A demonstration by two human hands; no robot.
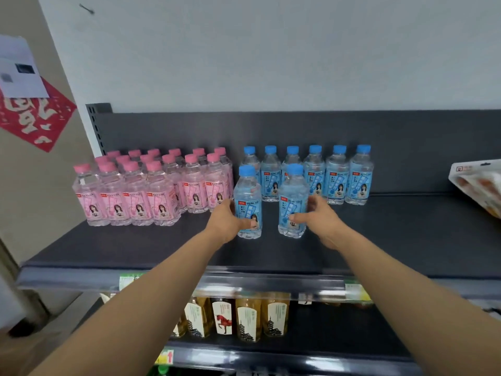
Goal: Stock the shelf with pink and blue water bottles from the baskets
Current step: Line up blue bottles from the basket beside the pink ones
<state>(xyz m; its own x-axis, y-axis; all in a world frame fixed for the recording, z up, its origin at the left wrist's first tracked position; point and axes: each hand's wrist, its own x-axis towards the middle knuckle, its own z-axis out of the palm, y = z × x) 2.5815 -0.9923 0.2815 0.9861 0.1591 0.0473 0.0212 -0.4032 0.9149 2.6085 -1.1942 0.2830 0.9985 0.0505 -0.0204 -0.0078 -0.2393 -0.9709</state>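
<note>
1. Far left on the wall is a red paper decoration (35,118) with a white sheet (19,69) overlapping its top.
2. The pink bottles (151,191) stand bunched at the left end of the dark shelf (406,240), several rows deep. All are upright, with pink caps, clear bodies and pink "PEACH SODA" labels facing out.
3. The left grip (226,221) comes in on a straight bare arm. Its thumb lies across the label and its fingers wrap round the left side of the front-left blue bottle (248,196), so it's holding that one.
4. Just beside it, with a small gap, is the front-right blue bottle (292,196). Both stand upright on the shelf, ahead of the others, with blue caps and light blue "ORIGINAL SODA" labels.
5. The right grip (321,221) mirrors the left, thumb on the label and fingers curved round the bottle's right side, holding it.
6. The back row of blue bottles (337,175) is six across, against the back panel.
7. At the far right edge is a tilted snack package (479,183).
8. On the shelf below are tea bottles (244,316).
</note>
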